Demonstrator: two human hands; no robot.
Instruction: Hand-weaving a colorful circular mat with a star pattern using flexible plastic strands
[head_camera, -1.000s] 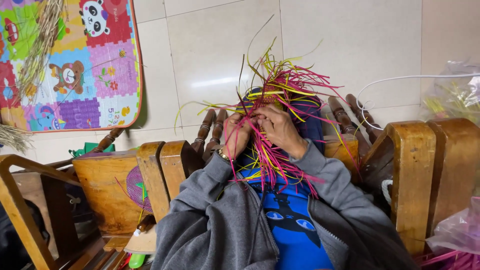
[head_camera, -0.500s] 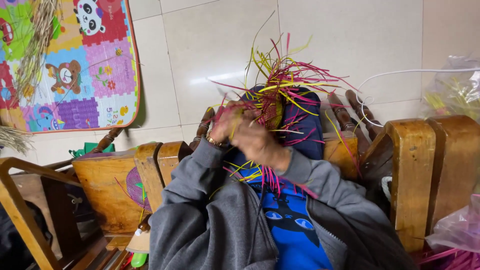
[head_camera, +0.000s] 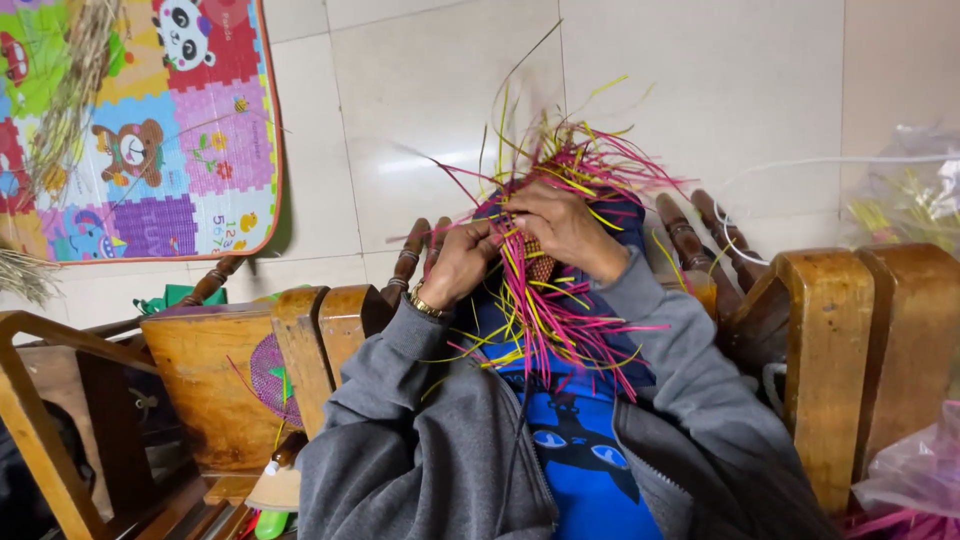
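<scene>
A bundle of thin pink and yellow strands (head_camera: 560, 300) fans out above my lap, with a small woven patch (head_camera: 540, 262) at its centre. My left hand (head_camera: 458, 262) grips the strands on the left side of the woven patch; a gold bracelet sits on that wrist. My right hand (head_camera: 562, 228) pinches the strands from above and to the right of the patch. Both hands are closed on the work, close together. Grey sleeves and a blue shirt (head_camera: 590, 450) fill the lower middle.
Wooden chair arms (head_camera: 830, 350) flank me on both sides. A colourful foam play mat (head_camera: 150, 130) leans at the upper left, over a pale tiled floor (head_camera: 700, 90). Clear plastic bags (head_camera: 905, 200) with more strands lie at the right. A small woven disc (head_camera: 275, 380) rests at the lower left.
The bundle has been turned and lowered a little. My right hand has moved from the front of the strands to over their top; my left hand stays on the left side.
</scene>
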